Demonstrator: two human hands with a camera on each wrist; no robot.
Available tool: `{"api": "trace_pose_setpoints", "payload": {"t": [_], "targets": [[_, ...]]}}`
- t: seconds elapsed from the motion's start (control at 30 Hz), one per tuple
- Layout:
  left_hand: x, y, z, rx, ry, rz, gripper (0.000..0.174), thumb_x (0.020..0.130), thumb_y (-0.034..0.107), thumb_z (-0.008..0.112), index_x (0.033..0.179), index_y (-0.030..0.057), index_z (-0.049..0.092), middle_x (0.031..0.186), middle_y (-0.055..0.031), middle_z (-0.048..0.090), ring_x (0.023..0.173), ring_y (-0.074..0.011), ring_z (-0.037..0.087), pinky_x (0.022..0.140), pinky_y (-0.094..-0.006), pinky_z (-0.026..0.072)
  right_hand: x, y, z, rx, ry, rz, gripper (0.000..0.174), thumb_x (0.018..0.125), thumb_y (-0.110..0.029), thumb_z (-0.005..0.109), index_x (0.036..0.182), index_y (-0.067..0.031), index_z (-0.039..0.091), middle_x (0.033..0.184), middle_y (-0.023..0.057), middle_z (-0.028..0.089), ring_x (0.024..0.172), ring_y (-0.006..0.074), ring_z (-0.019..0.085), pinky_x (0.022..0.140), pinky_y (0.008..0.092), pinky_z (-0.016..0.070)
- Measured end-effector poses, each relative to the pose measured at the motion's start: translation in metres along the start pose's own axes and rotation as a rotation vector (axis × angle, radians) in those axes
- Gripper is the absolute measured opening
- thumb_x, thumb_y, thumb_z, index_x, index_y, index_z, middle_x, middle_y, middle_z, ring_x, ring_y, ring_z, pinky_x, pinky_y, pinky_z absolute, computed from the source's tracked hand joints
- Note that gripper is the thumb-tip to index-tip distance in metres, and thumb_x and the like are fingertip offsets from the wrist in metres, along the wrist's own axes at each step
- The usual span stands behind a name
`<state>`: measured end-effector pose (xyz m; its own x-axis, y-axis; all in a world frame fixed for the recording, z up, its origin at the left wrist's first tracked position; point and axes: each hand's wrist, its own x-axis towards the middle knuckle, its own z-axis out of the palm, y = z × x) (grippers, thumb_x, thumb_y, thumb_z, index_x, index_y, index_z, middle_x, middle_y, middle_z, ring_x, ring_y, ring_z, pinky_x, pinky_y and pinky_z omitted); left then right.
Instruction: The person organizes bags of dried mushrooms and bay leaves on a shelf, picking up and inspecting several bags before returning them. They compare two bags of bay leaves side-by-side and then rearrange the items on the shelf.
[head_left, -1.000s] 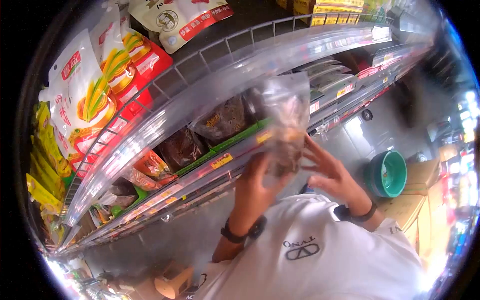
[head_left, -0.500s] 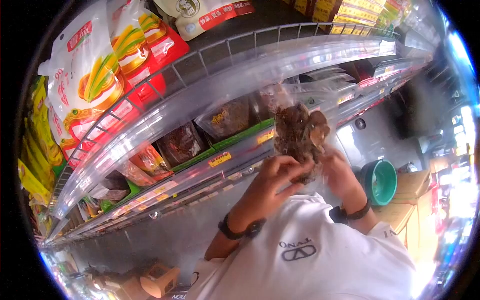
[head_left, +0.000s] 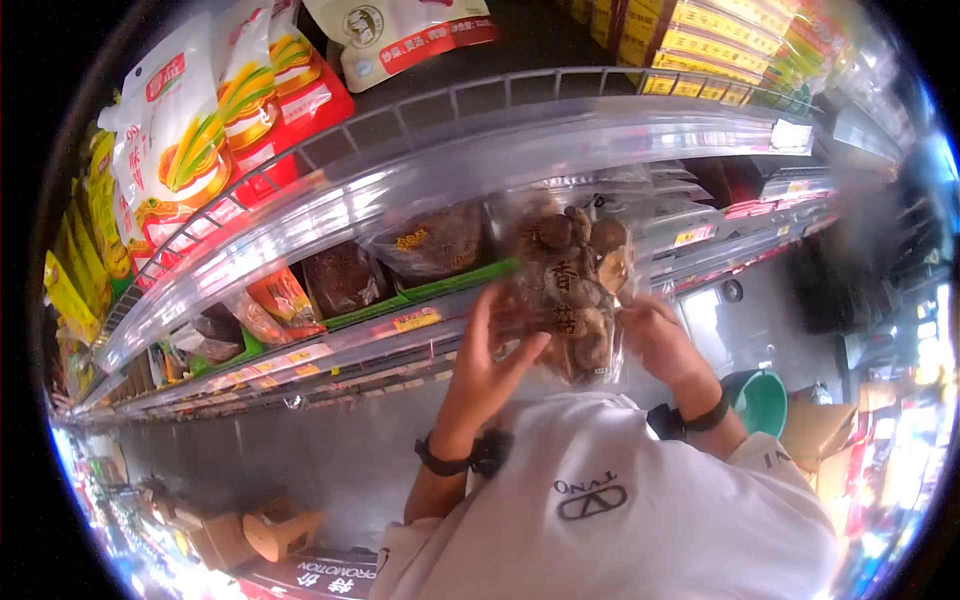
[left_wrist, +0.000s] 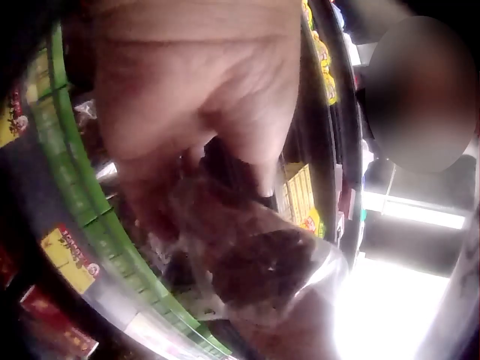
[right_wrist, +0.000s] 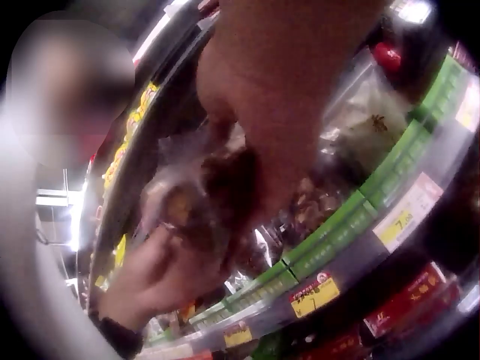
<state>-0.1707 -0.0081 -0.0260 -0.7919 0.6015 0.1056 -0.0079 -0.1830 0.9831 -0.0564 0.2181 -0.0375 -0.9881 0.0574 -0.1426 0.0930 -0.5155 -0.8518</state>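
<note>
A clear plastic bag of dried shiitake mushrooms [head_left: 578, 290] is held up before the chest, its dark printed characters facing the head camera. At its left edge my left hand [head_left: 480, 355] grips it, thumb across the front and fingers partly hidden behind. My right hand [head_left: 665, 345] pinches the opposite edge low down. The left wrist view shows the back of the left hand [left_wrist: 195, 97] with the bag [left_wrist: 262, 262] beyond the fingers. From the right wrist, the right hand [right_wrist: 262, 97] hides part of the bag [right_wrist: 180, 202].
Behind the bag runs a shelf with a clear plastic front strip [head_left: 430, 180] and wire rail. Bagged dried goods [head_left: 430, 240] sit in green-edged trays below; red-and-white pouches [head_left: 180, 150] and yellow boxes [head_left: 720, 45] stand above. A green basin [head_left: 760, 400] is on the floor at right.
The bag has turned so its printed face shows. My right hand, with fingers spread a second ago, now pinches the bag's right edge. The left hand has shifted its hold along the left edge.
</note>
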Motion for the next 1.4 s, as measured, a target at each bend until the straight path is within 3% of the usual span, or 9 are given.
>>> {"api": "trace_pose_setpoints", "payload": {"t": [0.33, 0.43, 0.63, 0.73, 0.83, 1.07, 1.13, 1.3, 1.4], "targets": [[0.008, -0.006, 0.062, 0.203, 0.196, 0.023, 0.084, 0.076, 0.005, 0.082, 0.145, 0.0023, 0.033, 0.123, -0.0113, 0.055, 0.108, -0.0180, 0.058, 0.094, -0.0339, 0.0506, 0.008, -0.018, -0.053, -0.061, -0.102, 0.050, 0.041, 0.098, -0.020, 0.044, 0.132, 0.0032, 0.048, 0.118, 0.0061, 0.057, 0.107, 0.0146, 0.053, 0.094, 0.0301, 0.0430], [0.009, -0.001, 0.070, 0.221, 0.191, -0.018, 0.083, 0.078, -0.002, 0.077, 0.146, -0.0002, 0.029, 0.134, -0.0134, 0.052, 0.117, -0.0222, 0.056, 0.099, -0.0354, 0.0485, 0.010, -0.024, -0.057, -0.112, -0.127, 0.055, 0.040, 0.098, -0.020, 0.044, 0.131, 0.0023, 0.050, 0.117, 0.0047, 0.057, 0.106, 0.0133, 0.053, 0.093, 0.0290, 0.0429], [0.016, 0.006, 0.086, -0.045, 0.219, 0.014, 0.066, 0.085, 0.004, 0.074, 0.140, 0.0006, 0.039, 0.119, -0.0079, 0.058, 0.105, -0.0141, 0.058, 0.090, -0.0294, 0.0489, 0.006, -0.040, -0.060, -0.296, -0.152, 0.079, 0.039, 0.099, -0.019, 0.046, 0.132, 0.0016, 0.050, 0.119, 0.0047, 0.058, 0.106, 0.0125, 0.054, 0.093, 0.0289, 0.0430], [0.021, -0.014, 0.063, -0.001, 0.122, -0.182, 0.045, 0.092, 0.015, 0.069, 0.130, -0.0003, 0.050, 0.120, -0.0051, 0.060, 0.107, -0.0143, 0.058, 0.091, -0.0289, 0.0483, 0.005, -0.027, -0.059, -0.305, -0.172, 0.070, 0.042, 0.098, -0.015, 0.050, 0.136, 0.0020, 0.047, 0.122, 0.0061, 0.058, 0.108, 0.0129, 0.053, 0.094, 0.0285, 0.0433], [0.021, -0.022, 0.063, -0.126, 0.247, -0.178, 0.035, 0.095, 0.020, 0.067, 0.122, 0.0009, 0.057, 0.112, -0.0009, 0.061, 0.101, -0.0106, 0.058, 0.088, -0.0268, 0.0472, 0.002, -0.021, -0.060, -0.297, -0.191, 0.090, 0.047, 0.097, -0.012, 0.057, 0.139, 0.0028, 0.044, 0.123, 0.0079, 0.059, 0.108, 0.0132, 0.053, 0.093, 0.0282, 0.0441], [0.051, -0.021, 0.061, -0.044, 0.287, -0.019, 0.032, 0.096, 0.027, 0.064, 0.115, 0.0022, 0.059, 0.106, -0.0012, 0.061, 0.095, -0.0094, 0.053, 0.083, -0.0247, 0.0434, 0.001, -0.029, -0.044, -0.532, -0.042, 0.099, 0.044, 0.090, -0.013, 0.071, 0.126, 0.0048, 0.053, 0.106, 0.0057, 0.064, 0.092, 0.0109, 0.059, 0.081, 0.0267, 0.0495], [0.055, -0.018, 0.050, 0.119, 0.351, -0.168, 0.033, 0.097, 0.029, 0.063, 0.115, 0.0016, 0.058, 0.105, -0.0025, 0.060, 0.096, -0.0102, 0.053, 0.082, -0.0249, 0.0427, 0.013, -0.015, -0.047, -0.289, 0.041, -0.071, 0.043, 0.088, -0.011, 0.071, 0.125, 0.0029, 0.053, 0.102, 0.0051, 0.064, 0.091, 0.0114, 0.060, 0.082, 0.0260, 0.0500], [0.060, 0.002, 0.067, 0.247, 0.272, 0.100, 0.046, 0.096, 0.025, 0.064, 0.130, 0.0009, 0.046, 0.114, -0.0062, 0.057, 0.101, -0.0137, 0.055, 0.087, -0.0284, 0.0455, 0.041, -0.024, -0.039, -0.205, 0.122, -0.128, 0.030, 0.092, -0.015, 0.067, 0.114, 0.0025, 0.058, 0.100, 0.0042, 0.064, 0.091, 0.0121, 0.062, 0.085, 0.0280, 0.0526], [0.047, -0.009, 0.069, 0.106, 0.206, 0.072, 0.069, 0.091, 0.014, 0.070, 0.146, 0.0024, 0.029, 0.128, -0.0116, 0.054, 0.113, -0.0191, 0.056, 0.092, -0.0319, 0.0503, 0.052, -0.026, -0.026, -0.001, 0.160, -0.158, 0.024, 0.093, -0.016, 0.066, 0.109, 0.0012, 0.059, 0.098, 0.0048, 0.064, 0.091, 0.0124, 0.063, 0.083, 0.0304, 0.0563]]}}
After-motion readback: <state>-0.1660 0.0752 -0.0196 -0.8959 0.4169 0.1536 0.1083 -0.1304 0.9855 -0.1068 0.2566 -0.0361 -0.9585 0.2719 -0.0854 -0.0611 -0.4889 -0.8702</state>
